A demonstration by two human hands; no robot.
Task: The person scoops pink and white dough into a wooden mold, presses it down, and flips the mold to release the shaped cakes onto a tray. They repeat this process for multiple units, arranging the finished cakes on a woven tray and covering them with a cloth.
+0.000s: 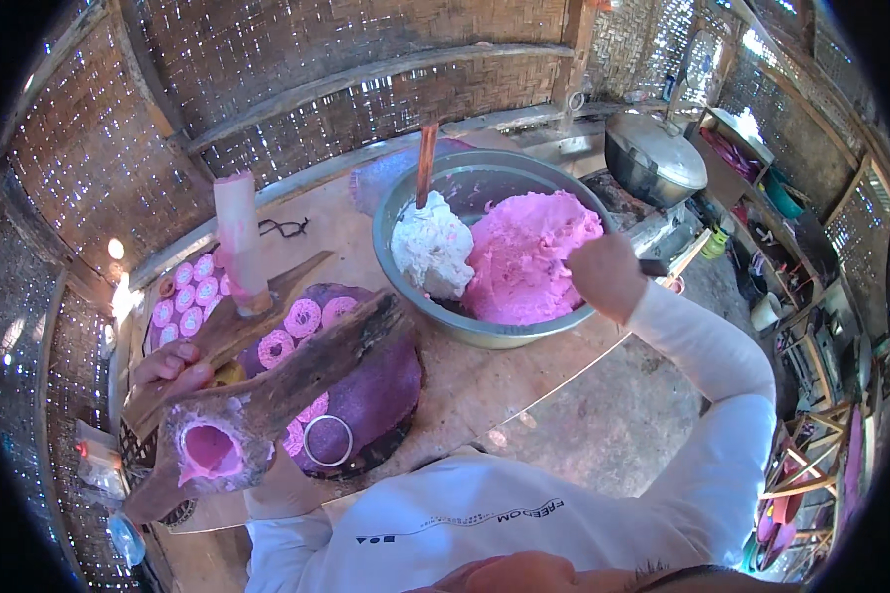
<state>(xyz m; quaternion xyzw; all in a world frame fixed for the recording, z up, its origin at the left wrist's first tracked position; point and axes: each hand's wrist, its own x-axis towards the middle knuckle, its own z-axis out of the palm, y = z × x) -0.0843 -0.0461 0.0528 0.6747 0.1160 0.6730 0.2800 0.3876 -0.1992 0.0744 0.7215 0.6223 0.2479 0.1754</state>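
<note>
Left hand [173, 364] grips a wooden press [311, 371] over the near-left corner of the table [494, 390]; right hand [608, 277] clenches a dark handle [654, 268] at pink dough [524, 262] in the bowl [475, 333] by the right edge; slack left fingers could drop the press onto pink rings [294, 315].

Got a chunky wooden frame [326, 358] clutched in the left hand [173, 366], with pink rings [338, 307] on a purple mat [376, 395] right of that grip. Also clutching a dark handle [653, 268] in the right hand [605, 277], with pink dough [524, 259] in a grey bowl [509, 334] left of it.
</note>
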